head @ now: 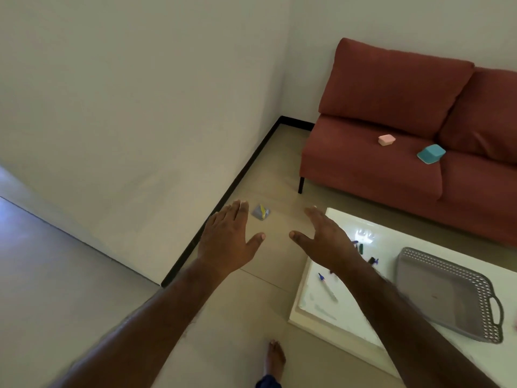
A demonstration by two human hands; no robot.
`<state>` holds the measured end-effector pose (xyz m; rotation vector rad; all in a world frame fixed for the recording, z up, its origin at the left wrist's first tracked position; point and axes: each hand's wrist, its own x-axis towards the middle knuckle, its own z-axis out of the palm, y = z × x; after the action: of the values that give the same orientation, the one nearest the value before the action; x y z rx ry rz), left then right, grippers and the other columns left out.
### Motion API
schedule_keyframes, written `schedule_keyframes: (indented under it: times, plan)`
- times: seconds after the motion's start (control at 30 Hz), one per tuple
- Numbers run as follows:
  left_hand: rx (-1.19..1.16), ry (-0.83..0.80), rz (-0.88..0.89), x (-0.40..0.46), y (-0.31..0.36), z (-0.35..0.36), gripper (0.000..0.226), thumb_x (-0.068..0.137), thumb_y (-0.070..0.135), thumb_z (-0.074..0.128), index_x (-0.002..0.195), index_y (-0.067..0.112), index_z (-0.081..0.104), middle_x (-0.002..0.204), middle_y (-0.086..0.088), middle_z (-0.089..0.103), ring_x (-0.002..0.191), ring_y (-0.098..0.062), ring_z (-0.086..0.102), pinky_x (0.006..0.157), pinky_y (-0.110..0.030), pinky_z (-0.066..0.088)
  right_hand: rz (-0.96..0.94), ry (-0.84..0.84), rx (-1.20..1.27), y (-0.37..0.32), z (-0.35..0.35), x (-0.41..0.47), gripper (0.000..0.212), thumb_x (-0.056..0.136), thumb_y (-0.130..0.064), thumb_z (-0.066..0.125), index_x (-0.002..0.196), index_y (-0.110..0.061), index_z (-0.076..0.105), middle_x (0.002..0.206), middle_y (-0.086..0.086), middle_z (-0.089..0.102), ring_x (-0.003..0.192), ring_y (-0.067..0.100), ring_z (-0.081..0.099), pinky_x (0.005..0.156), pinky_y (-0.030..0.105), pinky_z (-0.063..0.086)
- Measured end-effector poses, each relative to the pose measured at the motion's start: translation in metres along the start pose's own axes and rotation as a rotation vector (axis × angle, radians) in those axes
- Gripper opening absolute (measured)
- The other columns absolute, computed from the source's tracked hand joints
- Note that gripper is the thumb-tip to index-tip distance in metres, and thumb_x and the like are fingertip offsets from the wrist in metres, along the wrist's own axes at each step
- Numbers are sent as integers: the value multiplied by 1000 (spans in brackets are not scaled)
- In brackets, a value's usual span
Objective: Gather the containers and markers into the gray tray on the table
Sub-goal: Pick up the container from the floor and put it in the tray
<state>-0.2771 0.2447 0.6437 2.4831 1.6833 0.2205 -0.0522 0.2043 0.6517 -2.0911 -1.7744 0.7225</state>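
- Both hands are stretched out over the floor, fingers spread, holding nothing: left hand (226,236), right hand (326,238).
- Gray tray (447,295) sits on the white table (349,312), markers (327,287) beside it.
- Pink container (386,140) and teal container (430,154) lie on the sofa (363,169).
- Gray container (261,212) lies on the floor near the left hand.

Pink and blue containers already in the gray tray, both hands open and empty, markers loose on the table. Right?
Not quite. The head view shows the pink container and blue container on the sofa, not in the gray tray. The rest holds: left hand and right hand open and empty, markers loose on the table.
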Motion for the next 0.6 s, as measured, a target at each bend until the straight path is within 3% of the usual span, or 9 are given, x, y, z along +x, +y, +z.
schedule_keyframes:
  times: [0.37,0.6]
  plan:
    - [21,-85,-69,114,-62,15,85,92,68,32,156,17,11,163,-8,15,149,-25,18,118,-37,18,37,-73,37,-9,7,130,74,93,-51,58,154,-21,27,162,2,23,149,20,23,116,34,25]
    - [0,-72,16,198,-86,30,88,86,68,33,152,11,25,158,-15,29,144,-29,32,114,-40,28,103,-33,44,-21,9,197,72,93,-49,58,153,-20,29,162,1,24,149,17,22,116,30,22]
